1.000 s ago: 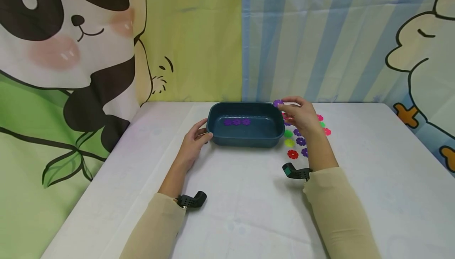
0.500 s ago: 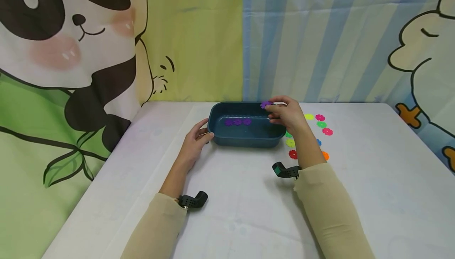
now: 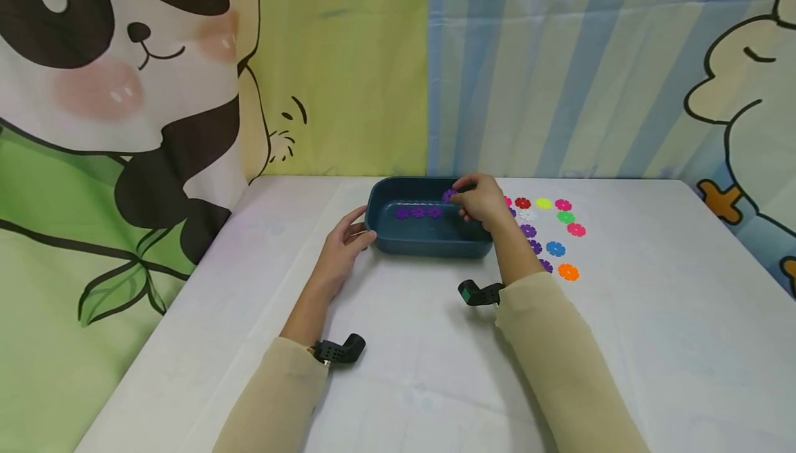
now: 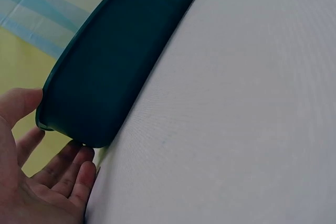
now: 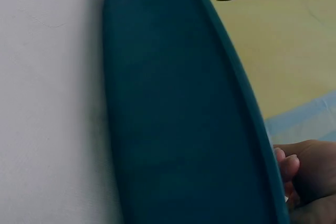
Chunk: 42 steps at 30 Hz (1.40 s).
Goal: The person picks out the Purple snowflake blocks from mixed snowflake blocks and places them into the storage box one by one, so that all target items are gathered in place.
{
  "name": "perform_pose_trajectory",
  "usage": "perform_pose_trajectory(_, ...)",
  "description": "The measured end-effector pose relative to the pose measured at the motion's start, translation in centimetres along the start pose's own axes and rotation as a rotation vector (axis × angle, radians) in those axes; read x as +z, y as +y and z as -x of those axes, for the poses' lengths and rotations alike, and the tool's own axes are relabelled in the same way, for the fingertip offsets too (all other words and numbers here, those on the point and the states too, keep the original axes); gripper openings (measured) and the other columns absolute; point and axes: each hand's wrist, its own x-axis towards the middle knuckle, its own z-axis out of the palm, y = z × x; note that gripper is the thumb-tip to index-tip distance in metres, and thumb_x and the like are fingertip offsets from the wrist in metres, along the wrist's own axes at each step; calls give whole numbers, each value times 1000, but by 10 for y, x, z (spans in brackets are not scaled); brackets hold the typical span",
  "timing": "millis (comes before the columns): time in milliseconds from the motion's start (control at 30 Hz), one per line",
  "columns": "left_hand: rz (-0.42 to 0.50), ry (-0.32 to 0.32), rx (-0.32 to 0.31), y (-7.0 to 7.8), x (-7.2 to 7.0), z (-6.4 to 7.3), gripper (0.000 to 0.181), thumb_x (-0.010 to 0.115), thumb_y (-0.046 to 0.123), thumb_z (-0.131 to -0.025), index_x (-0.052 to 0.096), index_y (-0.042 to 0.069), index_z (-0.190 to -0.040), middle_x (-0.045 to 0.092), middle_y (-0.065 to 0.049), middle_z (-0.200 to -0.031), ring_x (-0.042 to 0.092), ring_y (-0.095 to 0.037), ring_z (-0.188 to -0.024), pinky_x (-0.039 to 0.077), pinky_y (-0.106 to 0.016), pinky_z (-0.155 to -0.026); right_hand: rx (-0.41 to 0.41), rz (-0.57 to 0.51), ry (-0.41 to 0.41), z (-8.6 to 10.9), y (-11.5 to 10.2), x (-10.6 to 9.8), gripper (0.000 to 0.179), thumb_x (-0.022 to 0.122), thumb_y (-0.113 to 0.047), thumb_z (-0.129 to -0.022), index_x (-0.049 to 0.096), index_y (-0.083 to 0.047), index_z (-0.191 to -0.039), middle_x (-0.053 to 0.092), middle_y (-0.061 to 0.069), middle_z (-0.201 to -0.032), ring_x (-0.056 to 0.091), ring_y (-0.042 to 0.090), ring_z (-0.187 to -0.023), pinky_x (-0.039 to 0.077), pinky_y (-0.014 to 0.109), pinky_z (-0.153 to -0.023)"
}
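A dark teal rectangular plastic basin stands on the white table, with several purple snowflake discs in a row inside it. My left hand holds the basin's left end; in the left wrist view its thumb is at the rim and the other fingers lie along the end wall. Over the right part of the basin, my right hand pinches another purple snowflake disc. The basin's side wall fills much of the right wrist view and hides that disc there.
Right of the basin lie several loose snowflake discs, among them a blue one, an orange one, a green one and a yellow one. Some are partly behind my right forearm. Printed curtains stand behind the table.
My right hand has moved left and down with the purple snowflake disc, from beyond the basin's right rim to over its inside. The left hand has stayed at the basin's left end.
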Motion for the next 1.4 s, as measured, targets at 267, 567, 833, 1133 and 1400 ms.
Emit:
perform_pose_trajectory(267, -10, 1, 9, 1, 1, 0, 59, 66, 21, -102, 44, 28, -157, 58, -16, -147, 57, -29, -132, 44, -45, -111, 72, 116, -1, -6, 3, 6, 32, 64, 0, -96, 59, 3, -127, 57, 14, -98, 54, 7, -53, 51, 19, -54)
perform_pose_trajectory(567, -9, 1, 12, 0, 0, -1, 59, 66, 22, -102, 45, 29, -156, 57, -15, -148, 57, -29, -134, 43, -47, -113, 123, 273, 30, -13, 5, 13, 23, 61, 3, -94, 64, 1, -116, 61, 5, -67, 59, 8, -48, 54, 23, -54)
perform_pose_trajectory(833, -7, -9, 16, 1, 0, -1, 60, 66, 23, -102, 44, 28, -157, 56, -16, -149, 56, -30, -134, 43, -45, -112, 121, 366, 63, -16, 6, 16, 17, 56, -2, -97, 62, -1, -113, 64, 4, -63, 61, 8, -45, 51, 22, -51)
perform_pose_trajectory(1133, -16, -2, 8, 1, 0, 1, 60, 66, 22, -102, 44, 28, -157, 57, -15, -148, 57, -29, -133, 44, -46, -112, 120, 293, 40, -14, 7, 16, 33, 65, -4, -98, 57, 0, -129, 65, 18, -95, 62, 10, -49, 55, 23, -54)
perform_pose_trajectory(1400, -25, 9, -4, 0, -1, 0, 59, 64, 22, -102, 44, 30, -157, 57, -14, -148, 57, -28, -134, 43, -47, -115, 106, 278, 26, -12, 5, 16, 40, 69, -6, -97, 56, -1, -135, 65, 23, -117, 63, 11, -52, 57, 25, -56)
